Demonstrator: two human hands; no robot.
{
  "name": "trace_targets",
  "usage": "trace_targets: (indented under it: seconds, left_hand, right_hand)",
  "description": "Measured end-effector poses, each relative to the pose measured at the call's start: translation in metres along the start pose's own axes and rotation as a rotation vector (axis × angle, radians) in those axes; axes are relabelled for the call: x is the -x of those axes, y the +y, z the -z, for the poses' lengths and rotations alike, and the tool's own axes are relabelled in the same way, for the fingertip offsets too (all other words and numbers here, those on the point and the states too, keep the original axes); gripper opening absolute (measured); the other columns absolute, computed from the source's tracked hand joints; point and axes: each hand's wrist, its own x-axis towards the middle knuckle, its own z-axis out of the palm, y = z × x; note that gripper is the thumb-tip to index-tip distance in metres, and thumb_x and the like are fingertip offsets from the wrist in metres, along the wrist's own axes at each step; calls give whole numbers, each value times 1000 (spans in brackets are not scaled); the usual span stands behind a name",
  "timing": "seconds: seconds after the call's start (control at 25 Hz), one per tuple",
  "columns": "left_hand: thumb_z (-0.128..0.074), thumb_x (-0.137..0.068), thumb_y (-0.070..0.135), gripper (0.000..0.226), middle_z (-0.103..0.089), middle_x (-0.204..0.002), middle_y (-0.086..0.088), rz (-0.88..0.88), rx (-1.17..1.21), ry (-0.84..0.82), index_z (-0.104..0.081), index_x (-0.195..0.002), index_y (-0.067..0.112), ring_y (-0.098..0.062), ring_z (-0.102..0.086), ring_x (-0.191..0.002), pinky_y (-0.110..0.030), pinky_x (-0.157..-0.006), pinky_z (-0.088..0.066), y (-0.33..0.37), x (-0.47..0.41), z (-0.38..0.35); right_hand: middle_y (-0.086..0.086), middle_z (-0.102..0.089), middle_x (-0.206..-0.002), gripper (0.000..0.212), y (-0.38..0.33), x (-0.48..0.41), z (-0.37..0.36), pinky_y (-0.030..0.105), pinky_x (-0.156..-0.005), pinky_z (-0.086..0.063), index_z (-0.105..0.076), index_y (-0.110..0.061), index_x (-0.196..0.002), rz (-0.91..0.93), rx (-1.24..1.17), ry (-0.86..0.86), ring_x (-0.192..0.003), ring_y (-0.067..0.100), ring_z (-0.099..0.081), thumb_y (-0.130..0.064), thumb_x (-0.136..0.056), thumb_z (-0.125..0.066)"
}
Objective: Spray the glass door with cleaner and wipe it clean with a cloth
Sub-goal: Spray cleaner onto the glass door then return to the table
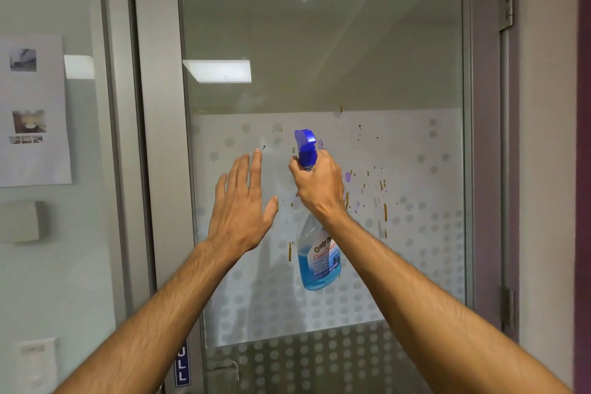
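Glass door point(319, 57) with a frosted dotted band, speckled with brown drips near its centre; right hand point(318, 184) grips a clear spray bottle of blue cleaner point(318, 259) before it, left hand point(243, 201) spread, empty.

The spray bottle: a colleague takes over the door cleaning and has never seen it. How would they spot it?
Look at the glass door, at its frosted dotted band splashed with brownish drips. In front of that band the right hand grips the spray bottle by the neck. It is clear, part full of blue liquid, with a blue trigger head, the only blue thing there.
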Motion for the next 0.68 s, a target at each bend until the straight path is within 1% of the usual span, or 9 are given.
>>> trace_targets:
  seconds: [0.08,0.2,0.28,0.36,0.44,0.52,0.6,0.68]
  left_hand:
    - [-52,-99,45,91,-9,-171,-10,-10,6,9,9,-162,21,-27,-11,-158,-49,-128,-17,0,-1,0]
    - [-52,-99,45,91,-11,-171,-11,-27,9,8,7,-162,20,-27,-12,-158,-49,-127,-18,4,-1,-4]
    - [-53,-98,45,90,-11,-170,-11,-40,22,8,6,-162,20,-28,-13,-158,-49,-127,-18,9,-1,-8]
    - [-52,-99,46,89,-11,-171,-11,-45,38,4,5,-162,20,-28,-14,-158,-49,-127,-18,17,0,-12]
    - [-50,-99,47,88,-11,-170,-11,-51,36,4,5,-162,19,-28,-14,-158,-49,-127,-19,27,0,-17]
    - [-49,-100,47,88,-10,-171,-10,-47,35,-1,6,-162,19,-27,-13,-158,-48,-128,-18,37,0,-22]
    - [-49,-100,46,87,-10,-171,-10,-44,28,-6,7,-162,19,-27,-12,-158,-48,-127,-19,46,-1,-27]
    - [-48,-100,45,87,-12,-170,-11,-47,16,-3,7,-162,18,-27,-14,-158,-49,-126,-21,54,-3,-31]
  right_hand:
    - [4,-55,-100,21,4,0,7,30,-69,-50,-48,-20,-101,3,11,36,-83,19,-58,-32,-99,-66]
    - [0,-51,-103,19,10,-2,21,28,-69,-49,-51,-20,-101,18,34,78,-82,15,-55,-33,-100,-65]
    - [0,-51,-103,20,15,-5,33,23,-64,-46,-55,-17,-102,14,46,105,-80,15,-55,-34,-100,-65]
    - [1,-54,-101,21,22,-9,45,20,-59,-42,-54,-17,-101,1,59,117,-76,13,-53,-35,-100,-64]
    - [3,-56,-98,22,30,-12,58,19,-58,-39,-52,-17,-99,-13,96,116,-73,11,-50,-36,-100,-64]
    - [3,-55,-98,24,39,-15,69,21,-58,-37,-55,-15,-99,-16,148,121,-75,13,-51,-37,-100,-63]
    - [2,-53,-101,27,49,-18,80,23,-60,-39,-57,-12,-102,5,192,133,-75,14,-52,-39,-100,-62]
    - [0,-51,-102,25,60,-18,90,25,-62,-42,-56,-16,-101,22,194,135,-70,11,-50,-40,-100,-62]
